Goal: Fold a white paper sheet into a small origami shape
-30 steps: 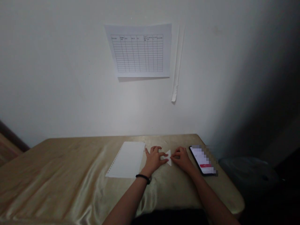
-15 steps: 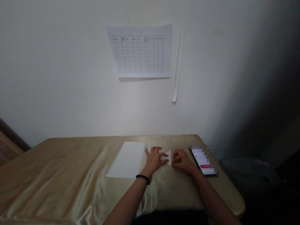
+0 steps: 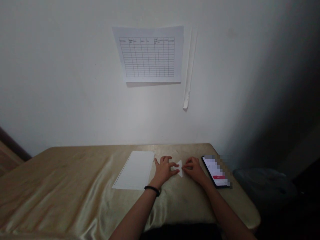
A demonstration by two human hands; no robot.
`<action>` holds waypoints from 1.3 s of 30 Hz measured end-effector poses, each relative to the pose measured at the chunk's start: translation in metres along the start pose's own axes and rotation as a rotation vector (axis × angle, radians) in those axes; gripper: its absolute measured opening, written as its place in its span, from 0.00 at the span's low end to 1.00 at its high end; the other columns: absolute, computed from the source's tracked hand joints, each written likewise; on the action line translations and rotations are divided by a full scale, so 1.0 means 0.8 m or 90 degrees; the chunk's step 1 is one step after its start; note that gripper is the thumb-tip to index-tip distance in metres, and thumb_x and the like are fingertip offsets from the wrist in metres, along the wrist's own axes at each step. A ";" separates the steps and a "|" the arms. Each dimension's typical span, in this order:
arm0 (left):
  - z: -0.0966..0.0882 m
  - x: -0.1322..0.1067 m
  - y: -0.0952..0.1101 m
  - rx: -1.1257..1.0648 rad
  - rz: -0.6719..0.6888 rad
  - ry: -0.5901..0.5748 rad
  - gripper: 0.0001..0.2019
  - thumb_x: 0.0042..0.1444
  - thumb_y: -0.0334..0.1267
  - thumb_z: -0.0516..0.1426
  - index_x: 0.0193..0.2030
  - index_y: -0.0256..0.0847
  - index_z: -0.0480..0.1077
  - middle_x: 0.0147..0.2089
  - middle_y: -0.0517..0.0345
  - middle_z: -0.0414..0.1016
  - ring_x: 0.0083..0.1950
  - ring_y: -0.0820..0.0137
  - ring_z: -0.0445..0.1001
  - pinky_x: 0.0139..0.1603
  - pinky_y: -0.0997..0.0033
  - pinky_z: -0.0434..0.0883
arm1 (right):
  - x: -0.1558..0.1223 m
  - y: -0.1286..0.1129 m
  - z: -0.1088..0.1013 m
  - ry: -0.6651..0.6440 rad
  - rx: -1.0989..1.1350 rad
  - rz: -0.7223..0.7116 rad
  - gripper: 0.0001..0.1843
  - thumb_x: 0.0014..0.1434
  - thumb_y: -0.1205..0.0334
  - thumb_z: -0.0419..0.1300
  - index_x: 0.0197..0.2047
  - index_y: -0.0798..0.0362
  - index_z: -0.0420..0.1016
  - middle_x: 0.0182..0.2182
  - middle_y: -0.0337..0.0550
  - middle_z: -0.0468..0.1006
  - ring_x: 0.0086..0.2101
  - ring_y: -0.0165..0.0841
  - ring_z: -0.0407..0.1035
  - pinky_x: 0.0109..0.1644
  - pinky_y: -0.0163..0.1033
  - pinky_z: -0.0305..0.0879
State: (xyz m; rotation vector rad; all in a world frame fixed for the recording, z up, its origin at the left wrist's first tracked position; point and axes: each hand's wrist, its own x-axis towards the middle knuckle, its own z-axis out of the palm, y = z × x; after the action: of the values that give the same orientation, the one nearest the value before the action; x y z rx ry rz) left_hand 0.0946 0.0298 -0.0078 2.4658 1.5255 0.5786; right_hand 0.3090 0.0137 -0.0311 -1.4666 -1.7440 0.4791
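A small white folded paper (image 3: pixel 179 167), triangular in outline, lies on the tan cloth-covered table (image 3: pixel 75 193). My left hand (image 3: pixel 163 170), with a black band at the wrist, rests flat on the paper's left part, fingers spread. My right hand (image 3: pixel 193 169) is curled at the paper's right edge, fingertips pinching or pressing that edge. Much of the paper is hidden under both hands.
A white perforated sheet (image 3: pixel 135 170) lies left of my hands. A lit phone (image 3: pixel 216 171) lies to the right near the table's edge. A printed grid sheet (image 3: pixel 150 55) and a white strip (image 3: pixel 188 70) hang on the wall. Right of the table it is dark.
My right hand's fingers shifted slightly along the paper's right edge; the left hand stayed flat on it. The view wobbled a little.
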 end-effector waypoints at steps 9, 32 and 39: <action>-0.001 0.001 0.001 0.000 -0.004 -0.013 0.15 0.54 0.55 0.65 0.49 0.64 0.78 0.66 0.59 0.66 0.69 0.50 0.55 0.65 0.19 0.34 | 0.011 0.001 0.009 0.042 -0.084 0.021 0.07 0.55 0.58 0.65 0.35 0.48 0.84 0.40 0.48 0.73 0.47 0.42 0.64 0.57 0.45 0.63; 0.001 0.001 0.000 0.003 -0.004 -0.015 0.15 0.54 0.55 0.65 0.49 0.64 0.77 0.66 0.59 0.65 0.69 0.50 0.55 0.65 0.20 0.34 | 0.020 0.005 0.014 0.076 -0.125 0.031 0.06 0.54 0.56 0.66 0.34 0.46 0.84 0.40 0.48 0.76 0.48 0.44 0.65 0.55 0.45 0.62; 0.000 0.001 0.000 -0.005 0.000 -0.014 0.14 0.55 0.55 0.64 0.49 0.65 0.78 0.65 0.59 0.66 0.69 0.50 0.56 0.64 0.18 0.34 | 0.021 0.002 0.014 0.108 -0.196 0.024 0.08 0.57 0.54 0.65 0.36 0.45 0.85 0.41 0.50 0.75 0.46 0.45 0.65 0.53 0.46 0.63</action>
State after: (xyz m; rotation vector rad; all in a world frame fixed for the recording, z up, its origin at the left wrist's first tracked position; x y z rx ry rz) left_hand 0.0950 0.0307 -0.0072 2.4592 1.5117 0.5544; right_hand 0.3011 0.0324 -0.0341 -1.7026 -1.7110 0.1008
